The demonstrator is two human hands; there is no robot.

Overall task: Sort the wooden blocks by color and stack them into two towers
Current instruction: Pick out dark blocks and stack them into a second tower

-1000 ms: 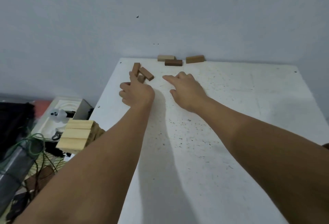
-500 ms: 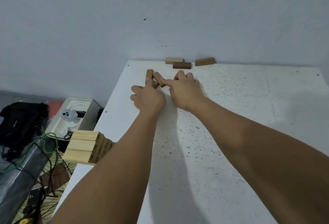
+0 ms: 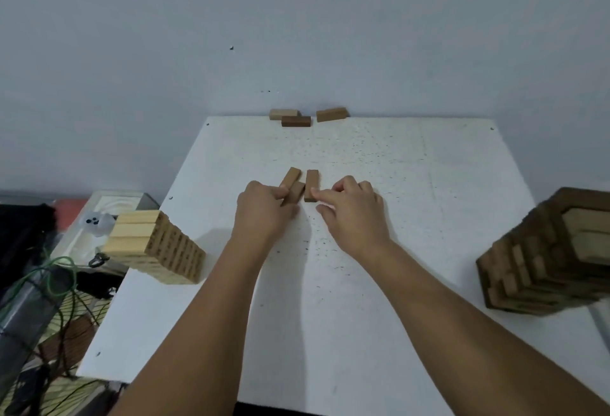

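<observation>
White table point(image 3: 429, 184) first: view has dropped and pulled back vs a second ago, so both towers now show. Pale tower point(image 3: 155, 247) stands on the left edge, leaning in this wide view; dark tower point(image 3: 544, 257) stands on the right edge, blurred. Both look many layers tall, so sorting is mostly done, I'd judge.

Main change: the three brown blocks that sat near the far-left corner are now mid-table, dragged toward the person with both hands. That puts them in easy reach for the dark tower, if brown counts as dark.

Three blocks are untouched at the far edge against the wall: tan block point(image 3: 331, 114), dark block point(image 3: 296, 121), pale block point(image 3: 283, 113). They need fetching after this.

Hands:
- Left hand point(image 3: 264, 214): arm extended, fingers curled over the near ends of left block point(image 3: 290, 178) and middle block point(image 3: 296, 191). Looks like pinching them, but whether it's a true grip or just pressing, can't tell.
- Right hand point(image 3: 353, 214): arm extended, index finger point(image 3: 325, 197) touching the near end of right block point(image 3: 311, 184), other fingers loosely curled. Nudging, not grasping; nothing held.

All three blocks lie flat on the table, roughly parallel.
</observation>
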